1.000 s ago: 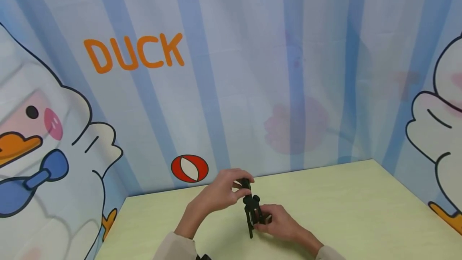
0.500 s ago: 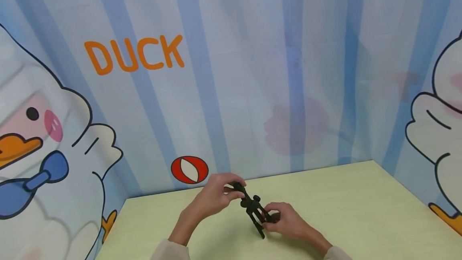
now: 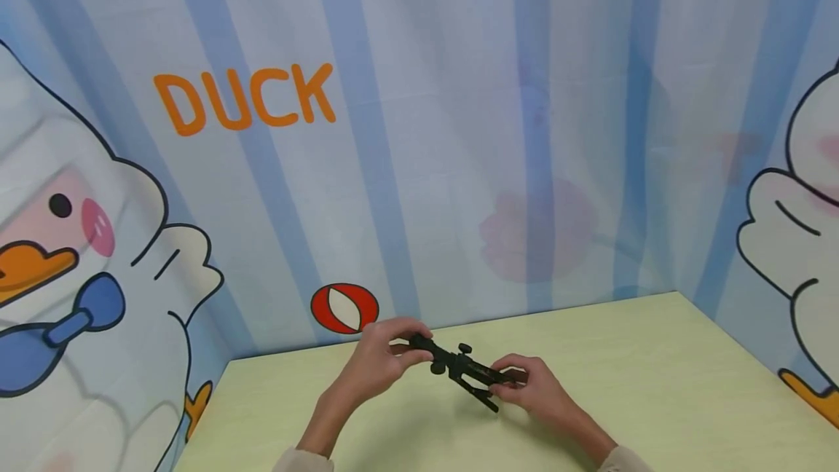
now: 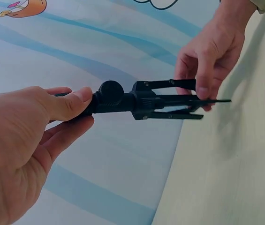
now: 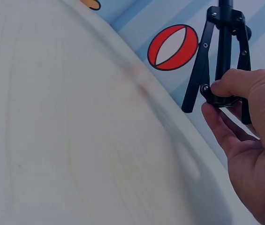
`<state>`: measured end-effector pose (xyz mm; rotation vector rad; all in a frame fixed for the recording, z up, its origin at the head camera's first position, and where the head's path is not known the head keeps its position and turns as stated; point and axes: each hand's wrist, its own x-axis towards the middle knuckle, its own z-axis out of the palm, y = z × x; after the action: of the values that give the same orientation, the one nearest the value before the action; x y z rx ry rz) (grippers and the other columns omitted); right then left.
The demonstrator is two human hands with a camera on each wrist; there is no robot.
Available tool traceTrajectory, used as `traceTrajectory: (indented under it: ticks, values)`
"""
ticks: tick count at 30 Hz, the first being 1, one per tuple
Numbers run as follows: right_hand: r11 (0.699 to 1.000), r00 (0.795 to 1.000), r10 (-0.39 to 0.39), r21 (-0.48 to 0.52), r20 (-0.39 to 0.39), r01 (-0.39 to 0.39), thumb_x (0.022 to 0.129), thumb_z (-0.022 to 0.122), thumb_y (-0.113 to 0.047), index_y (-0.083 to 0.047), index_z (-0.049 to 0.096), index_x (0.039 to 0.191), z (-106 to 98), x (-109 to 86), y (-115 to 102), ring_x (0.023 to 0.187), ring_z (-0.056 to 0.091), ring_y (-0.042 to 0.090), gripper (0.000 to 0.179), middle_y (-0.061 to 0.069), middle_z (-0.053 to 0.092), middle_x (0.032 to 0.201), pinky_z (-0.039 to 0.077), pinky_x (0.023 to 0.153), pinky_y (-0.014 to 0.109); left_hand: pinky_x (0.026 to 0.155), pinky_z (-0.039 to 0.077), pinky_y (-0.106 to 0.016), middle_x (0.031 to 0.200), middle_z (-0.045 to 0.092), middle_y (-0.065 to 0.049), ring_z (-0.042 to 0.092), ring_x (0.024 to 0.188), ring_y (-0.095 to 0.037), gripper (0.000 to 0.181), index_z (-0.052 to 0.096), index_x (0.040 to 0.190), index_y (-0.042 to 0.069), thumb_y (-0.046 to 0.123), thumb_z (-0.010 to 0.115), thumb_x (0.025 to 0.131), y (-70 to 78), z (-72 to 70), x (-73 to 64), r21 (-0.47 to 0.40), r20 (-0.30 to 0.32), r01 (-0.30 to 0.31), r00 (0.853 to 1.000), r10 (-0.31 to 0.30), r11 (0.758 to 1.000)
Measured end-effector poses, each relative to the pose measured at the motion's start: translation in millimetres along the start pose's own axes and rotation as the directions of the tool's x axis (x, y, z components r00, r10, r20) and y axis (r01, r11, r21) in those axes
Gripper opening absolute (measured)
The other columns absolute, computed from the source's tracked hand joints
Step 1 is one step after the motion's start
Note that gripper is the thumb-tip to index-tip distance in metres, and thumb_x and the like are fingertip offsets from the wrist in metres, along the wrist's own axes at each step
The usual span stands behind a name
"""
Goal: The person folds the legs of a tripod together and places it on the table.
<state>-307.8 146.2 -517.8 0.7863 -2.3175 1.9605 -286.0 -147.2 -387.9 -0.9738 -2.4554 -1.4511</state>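
A small black tripod (image 3: 459, 364) is held in the air between both hands, tilted with its head end up to the left. My left hand (image 3: 379, 357) pinches the head end between thumb and fingers, close to a round knob (image 4: 110, 93). At the leg end, my right hand (image 3: 539, 392) grips the lower part with thumb and fingertips. In the right wrist view the tripod's legs (image 5: 198, 79) stand slightly spread around the center column, and the right thumb presses near a hinged joint (image 5: 206, 88). The left fingers hide the tripod's top end.
Beneath the hands lies a pale yellow tabletop (image 3: 623, 363). A blue-striped curtain (image 3: 446, 166) printed with ducks hangs behind the table and along both sides. A printed red-and-white ball (image 3: 344, 308) is on it near the table's back edge.
The tripod has turned from nearly upright to a more level slant. The left hand has moved left and slightly down with its head end, while the right hand has shifted right with the legs.
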Motion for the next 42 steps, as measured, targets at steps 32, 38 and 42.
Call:
traceTrajectory:
  ticks: [32,38,42]
  values:
    - [0.998,0.999,-0.015,-0.058,-0.035,0.013,0.089,0.078,0.003,0.004,0.071,0.11,-20,0.7,-19,0.099,0.071,0.026,0.022,0.019,0.068,0.108,0.063,0.081,0.029,0.079,0.063,-0.027,0.1,0.072,-0.001,0.07,0.09,-0.016,0.023,0.077,0.107,0.007,0.001,0.083,0.086,-68.3,12.7,-35.4,0.131,0.113,0.226,0.964,-0.241,0.965]
    - [0.994,1.0,0.005,-0.109,-0.009,-0.006,0.088,0.078,0.003,0.002,0.071,0.108,-20,1.6,-13,0.098,0.071,0.029,0.021,0.017,0.068,0.107,0.063,0.079,0.03,0.079,0.062,-0.026,0.101,0.072,-0.003,0.069,0.091,-0.016,0.023,0.076,0.108,0.004,-0.002,0.082,0.086,-77.9,20.9,-40.2,0.16,0.152,0.202,0.962,-0.226,0.966]
    - [0.99,1.0,-0.003,-0.139,0.0,0.003,0.087,0.079,0.004,0.002,0.072,0.106,-20,1.1,-7,0.096,0.071,0.027,0.021,0.016,0.069,0.105,0.063,0.078,0.03,0.078,0.061,-0.024,0.102,0.072,-0.004,0.069,0.091,-0.016,0.022,0.076,0.108,0.003,-0.004,0.08,0.087,-81.8,25.0,-41.3,0.185,0.155,0.183,0.965,-0.213,0.966]
